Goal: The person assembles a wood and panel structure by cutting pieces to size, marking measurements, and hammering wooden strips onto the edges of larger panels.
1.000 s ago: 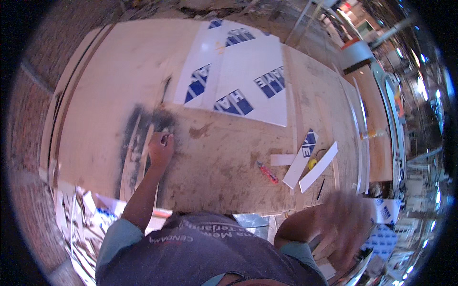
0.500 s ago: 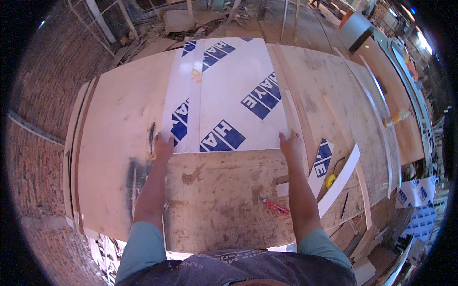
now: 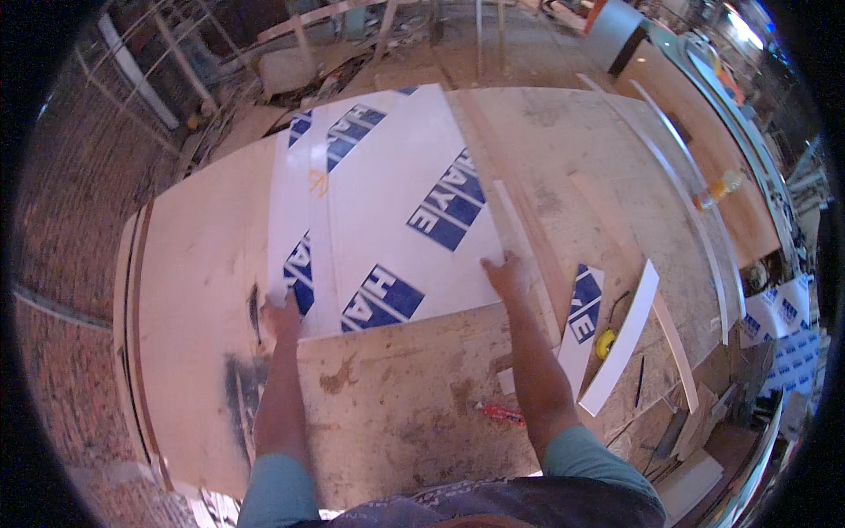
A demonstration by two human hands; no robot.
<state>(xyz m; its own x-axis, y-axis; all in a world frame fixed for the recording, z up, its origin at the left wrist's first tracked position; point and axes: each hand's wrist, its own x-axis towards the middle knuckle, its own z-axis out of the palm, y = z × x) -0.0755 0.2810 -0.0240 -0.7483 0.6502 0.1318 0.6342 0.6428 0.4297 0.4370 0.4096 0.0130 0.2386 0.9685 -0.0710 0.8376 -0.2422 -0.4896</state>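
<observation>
On the desk [image 3: 387,414], the sheet [image 3: 378,211], long axis away, is being flanked by left hand [image 3: 282,319] and right hand [image 3: 509,276]; fingers' clamping cannot be told.

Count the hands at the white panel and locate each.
2: the left hand at the left edge of the panel, by the near corner; the right hand at its right edge, toward the near end. None seems hidden.
</observation>
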